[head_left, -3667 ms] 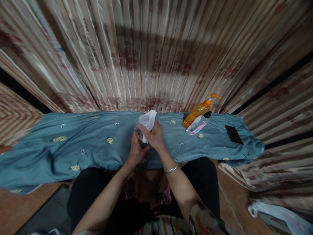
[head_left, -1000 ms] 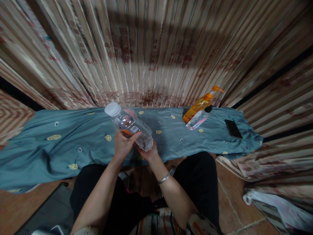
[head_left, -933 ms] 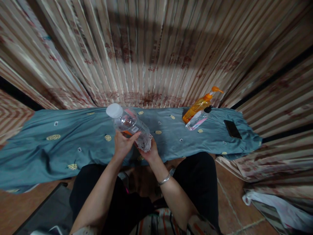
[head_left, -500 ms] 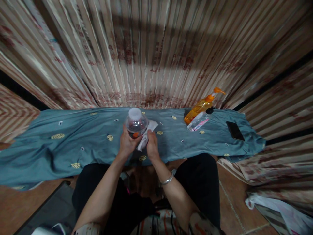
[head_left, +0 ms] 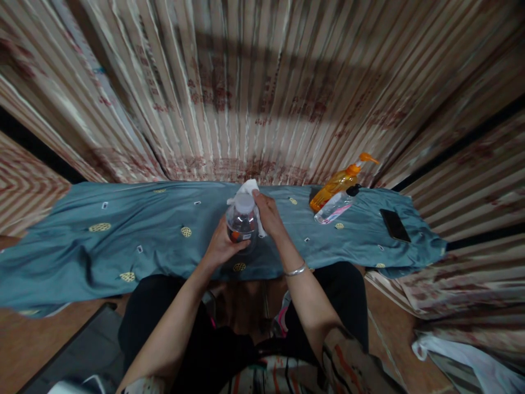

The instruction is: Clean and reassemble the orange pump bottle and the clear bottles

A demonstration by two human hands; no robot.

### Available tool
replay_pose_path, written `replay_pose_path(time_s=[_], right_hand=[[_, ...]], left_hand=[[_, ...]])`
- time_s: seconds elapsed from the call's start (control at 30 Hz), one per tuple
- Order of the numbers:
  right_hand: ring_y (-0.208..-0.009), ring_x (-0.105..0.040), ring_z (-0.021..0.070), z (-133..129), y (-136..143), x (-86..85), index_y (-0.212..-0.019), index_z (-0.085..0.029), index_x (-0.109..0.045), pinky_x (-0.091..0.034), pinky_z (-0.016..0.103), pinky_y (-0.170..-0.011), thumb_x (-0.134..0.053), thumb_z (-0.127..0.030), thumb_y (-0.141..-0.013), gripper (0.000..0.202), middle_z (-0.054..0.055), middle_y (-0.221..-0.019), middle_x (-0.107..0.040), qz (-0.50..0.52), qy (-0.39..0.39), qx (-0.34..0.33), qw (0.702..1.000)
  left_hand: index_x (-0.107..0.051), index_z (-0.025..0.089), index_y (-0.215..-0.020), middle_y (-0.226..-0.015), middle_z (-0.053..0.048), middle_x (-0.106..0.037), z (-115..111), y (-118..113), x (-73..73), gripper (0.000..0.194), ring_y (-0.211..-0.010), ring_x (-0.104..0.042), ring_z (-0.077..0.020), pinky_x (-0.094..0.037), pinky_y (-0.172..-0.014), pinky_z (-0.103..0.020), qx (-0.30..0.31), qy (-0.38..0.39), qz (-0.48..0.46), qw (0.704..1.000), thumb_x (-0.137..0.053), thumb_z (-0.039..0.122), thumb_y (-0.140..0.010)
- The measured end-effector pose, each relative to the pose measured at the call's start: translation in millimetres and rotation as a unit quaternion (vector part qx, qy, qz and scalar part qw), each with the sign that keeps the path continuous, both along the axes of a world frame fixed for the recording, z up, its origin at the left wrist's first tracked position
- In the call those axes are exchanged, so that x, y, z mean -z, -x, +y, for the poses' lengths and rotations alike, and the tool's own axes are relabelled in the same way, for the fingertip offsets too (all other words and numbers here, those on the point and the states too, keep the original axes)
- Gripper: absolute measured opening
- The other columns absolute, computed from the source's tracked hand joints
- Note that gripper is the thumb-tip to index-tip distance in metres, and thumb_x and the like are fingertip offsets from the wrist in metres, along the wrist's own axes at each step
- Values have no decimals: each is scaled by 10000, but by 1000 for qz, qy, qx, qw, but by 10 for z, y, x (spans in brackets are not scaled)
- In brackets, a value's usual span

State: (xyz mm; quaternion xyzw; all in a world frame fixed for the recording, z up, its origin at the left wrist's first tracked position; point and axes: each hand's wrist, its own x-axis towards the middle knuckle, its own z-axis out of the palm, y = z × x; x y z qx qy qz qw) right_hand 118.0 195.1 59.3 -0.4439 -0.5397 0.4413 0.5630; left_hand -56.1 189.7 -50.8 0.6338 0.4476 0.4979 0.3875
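My left hand [head_left: 223, 242] is wrapped round a clear plastic bottle [head_left: 241, 219] with a white cap and some orange on its label. The bottle is tilted slightly and held above the teal cloth. In my right hand [head_left: 268, 212] is a white tissue [head_left: 249, 187], pressed against the far right side of the bottle near the cap. Part of the tissue hangs down along the bottle's right side. The fingertips of my right hand are hidden behind the tissue and bottle.
A teal cloth with pineapple prints [head_left: 156, 241] covers the long surface before me. To the right stand an orange pump bottle [head_left: 334, 189] and a clear bottle with a black cap [head_left: 336, 207]. Further right lies a black phone [head_left: 395, 225]. A pleated curtain [head_left: 262, 82] hangs behind.
My right hand has moved up and away from me with the tissue, from the bottle's lower right side to near its cap. The bottle has shifted right and a little nearer.
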Motion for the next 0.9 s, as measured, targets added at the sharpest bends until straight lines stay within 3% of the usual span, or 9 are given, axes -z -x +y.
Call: replay_pose_path(time_s=[0.07, 0.13, 0.3, 0.47, 0.57, 0.63, 0.73, 0.8, 0.9], right_hand=[[-667, -536, 194, -45, 4, 33, -658, -297, -554, -487, 332, -673, -611, -993, -966, 764, -32, -627, -548, 2, -18, 36, 999], [-712, -556, 204, -104, 18, 79, -705, -295, -573, -483, 329, -689, -605, -949, -999, 718, -27, -665, -583, 0, -33, 82, 996], [-843, -651, 235, -209, 46, 184, -893, -285, -690, -544, 348, -813, -592, -824, -1048, 569, 7, -831, -715, -21, -56, 133, 989], [-1089, -747, 301, -264, 172, 230, -994, -291, -737, -599, 435, -1085, -567, -755, -1080, 502, 81, -1028, -798, -31, -74, 124, 989], [-1197, -752, 331, -271, 245, 219, -1027, -289, -760, -588, 476, -1169, -581, -742, -1093, 492, 116, -1144, -823, -39, -95, 101, 990], [-1158, -756, 321, -228, 226, 189, -991, -289, -759, -607, 456, -1128, -596, -748, -1096, 498, 95, -1092, -817, -41, -97, 91, 990], [-876, -710, 253, -52, 72, 126, -792, -288, -689, -636, 380, -893, -646, -770, -1080, 563, 8, -796, -714, -33, -51, 66, 996], [-735, -643, 203, 124, -66, 101, -667, -284, -638, -607, 333, -751, -735, -744, -1040, 600, -36, -663, -635, -27, -9, 26, 999], [-705, -683, 160, 380, -207, 149, -586, -255, -685, -593, 299, -684, -755, -678, -1015, 607, -60, -638, -692, -37, 4, -63, 997]], left_hand=[[-685, 244, -1485, -1566, -196, -730, 36, 40, 3, 1100, -1547, -678, -478, -529, -1325, -663, -18, 1, -7, 1000, -1127, 380, -486], [-641, 260, -1531, -1581, -194, -704, 59, 78, 14, 1133, -1534, -680, -463, -564, -1285, -665, -34, 4, -16, 999, -1119, 391, -512], [-676, 269, -1401, -1428, -135, -772, 5, 42, 44, 736, -1384, -764, -380, -617, -1220, -638, -42, -4, -34, 999, -1006, 450, -769], [-627, 239, -1520, -1522, -192, -735, -56, -85, 52, 1106, -1464, -724, -445, -560, -1299, -648, -57, 0, -38, 998, -1135, 496, -571], [-636, 241, -1494, -1486, -190, -752, -32, -89, 20, 1086, -1416, -747, -452, -555, -1299, -641, -70, 13, -42, 997, -1140, 512, -571], [-660, 254, -1452, -1432, -167, -781, -25, -79, -21, 1016, -1367, -773, -437, -572, -1279, -623, -61, 20, -48, 997, -1133, 524, -594], [-678, 256, -1431, -1385, -145, -815, -63, -87, -88, 996, -1337, -796, -422, -589, -1257, -614, -23, 30, -60, 997, -1133, 512, -583], [-682, 244, -1443, -1341, -139, -833, -110, -110, -121, 1020, -1278, -824, -410, -629, -1204, -606, 10, 42, -69, 997, -1134, 490, -562], [-713, 217, -1420, -1221, -124, -860, -175, -147, -140, 1015, -1133, -863, -386, -688, -1089, -590, 49, 61, -82, 994, -1139, 487, -539]])
